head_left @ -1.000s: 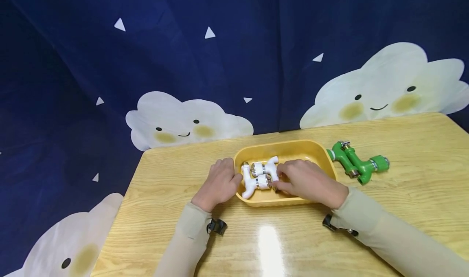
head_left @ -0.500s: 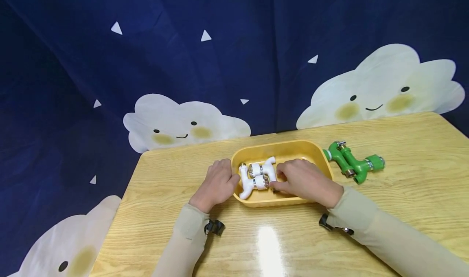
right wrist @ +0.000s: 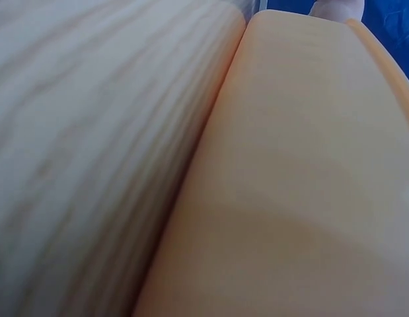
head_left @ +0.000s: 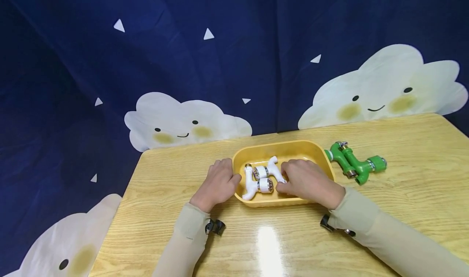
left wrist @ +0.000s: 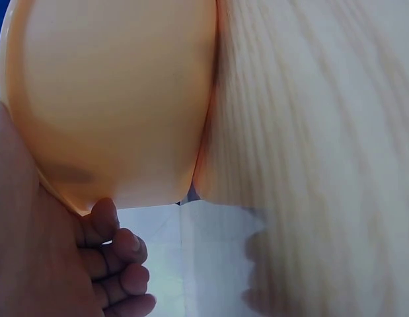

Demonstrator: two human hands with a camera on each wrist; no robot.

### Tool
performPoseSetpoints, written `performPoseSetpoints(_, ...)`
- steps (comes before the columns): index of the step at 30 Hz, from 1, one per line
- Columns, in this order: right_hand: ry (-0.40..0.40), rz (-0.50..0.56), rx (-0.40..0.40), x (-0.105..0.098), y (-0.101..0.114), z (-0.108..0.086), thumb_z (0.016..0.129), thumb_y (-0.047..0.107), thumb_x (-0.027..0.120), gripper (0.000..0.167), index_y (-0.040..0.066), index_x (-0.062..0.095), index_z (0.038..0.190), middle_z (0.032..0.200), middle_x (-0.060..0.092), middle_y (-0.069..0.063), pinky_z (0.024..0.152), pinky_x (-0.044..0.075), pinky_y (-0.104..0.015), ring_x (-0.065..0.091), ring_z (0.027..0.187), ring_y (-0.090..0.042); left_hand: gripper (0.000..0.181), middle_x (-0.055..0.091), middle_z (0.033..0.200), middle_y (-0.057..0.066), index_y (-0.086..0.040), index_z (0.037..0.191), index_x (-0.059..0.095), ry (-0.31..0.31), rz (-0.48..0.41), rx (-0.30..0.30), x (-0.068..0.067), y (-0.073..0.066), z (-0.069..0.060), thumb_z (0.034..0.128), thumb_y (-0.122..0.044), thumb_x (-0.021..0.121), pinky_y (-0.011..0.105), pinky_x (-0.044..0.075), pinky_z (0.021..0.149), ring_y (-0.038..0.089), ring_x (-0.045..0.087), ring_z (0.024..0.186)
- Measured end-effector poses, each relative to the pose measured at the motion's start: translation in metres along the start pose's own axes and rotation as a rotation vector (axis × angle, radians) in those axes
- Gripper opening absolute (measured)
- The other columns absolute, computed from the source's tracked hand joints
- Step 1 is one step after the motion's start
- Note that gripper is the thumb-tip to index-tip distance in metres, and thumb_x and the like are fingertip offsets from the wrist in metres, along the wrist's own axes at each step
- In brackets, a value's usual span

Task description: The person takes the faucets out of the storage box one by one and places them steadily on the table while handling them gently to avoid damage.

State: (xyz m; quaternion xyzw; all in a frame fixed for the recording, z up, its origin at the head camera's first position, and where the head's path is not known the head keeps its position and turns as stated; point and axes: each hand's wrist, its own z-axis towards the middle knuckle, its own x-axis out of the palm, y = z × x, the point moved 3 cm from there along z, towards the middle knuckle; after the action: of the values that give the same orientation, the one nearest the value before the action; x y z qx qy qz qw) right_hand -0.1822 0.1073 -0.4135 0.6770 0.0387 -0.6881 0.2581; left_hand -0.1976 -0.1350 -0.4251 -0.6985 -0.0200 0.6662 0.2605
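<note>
In the head view, a yellow plastic basin [head_left: 283,202] stands on the table with two white taps inside. My left hand [head_left: 218,183] grips the basin's left end; the left wrist view shows its fingers [left wrist: 128,281] curled below the rim. My right hand [head_left: 307,181] reaches over the front rim and pinches the lower end of the right-hand white tap [head_left: 274,170], partly hiding it. The other white tap [head_left: 250,184] lies close beside it, its ribbed knob pointing right. The right wrist view shows mainly the basin's outer wall [right wrist: 290,165], not the fingers.
Two green taps, one further left [head_left: 341,159] and one further right [head_left: 360,167], lie against each other just right of the basin. The wooden table [head_left: 176,163] ends at a dark blue curtain [head_left: 234,57] with clouds.
In my right hand, the white tap has turned, its lower end swinging right. The other white tap has shifted slightly right within the basin. My left hand keeps its place on the basin.
</note>
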Motion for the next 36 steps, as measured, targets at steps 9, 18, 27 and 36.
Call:
performPoseSetpoints(9,-0.026,-0.013,-0.008,-0.0003,0.0001,-0.0017,0.085,0.036,0.072,0.027,0.017,0.057,0.074,0.066,0.053,0.003,0.056,0.035,-0.031,0.047,0.058,-0.015,0.016,0.044,0.085,0.006,-0.012,0.087,0.047,0.008,0.011,0.005,-0.0005,-0.001,-0.0002,0.0975,-0.024,0.047,0.033,0.028,0.076,0.024,0.039,0.081)
performPoseSetpoints(18,-0.012,-0.009,-0.008,0.0005,-0.0001,-0.0006,0.089,0.033,0.072,0.03,0.018,0.054,0.07,0.065,0.051,0.002,0.058,0.035,-0.031,0.047,0.06,-0.016,0.016,0.043,0.083,0.005,-0.013,0.085,0.047,0.011,0.014,-0.006,0.001,-0.0001,-0.0003,0.0973,-0.024,0.047,0.033,0.028,0.077,0.024,0.039,0.08)
performPoseSetpoints(27,-0.021,0.002,-0.021,-0.0009,-0.001,-0.0014,0.084,0.021,0.07,0.023,0.016,0.053,0.069,0.065,0.051,0.001,0.055,0.035,-0.031,0.045,0.06,-0.016,0.016,0.043,0.083,0.005,-0.013,0.086,0.046,0.005,0.008,-0.005,0.0003,-0.0002,-0.0007,0.097,-0.023,0.046,0.033,0.028,0.076,0.024,0.038,0.08)
performPoseSetpoints(36,-0.019,-0.015,-0.015,-0.0018,-0.0013,-0.0015,0.084,0.019,0.071,0.019,0.013,0.056,0.075,0.068,0.052,0.0,0.054,0.036,-0.032,0.047,0.061,-0.017,0.015,0.042,0.083,0.005,-0.012,0.085,0.045,-0.002,0.021,0.004,0.0,-0.001,-0.0005,0.0961,-0.023,0.045,0.033,0.027,0.076,0.024,0.038,0.078)
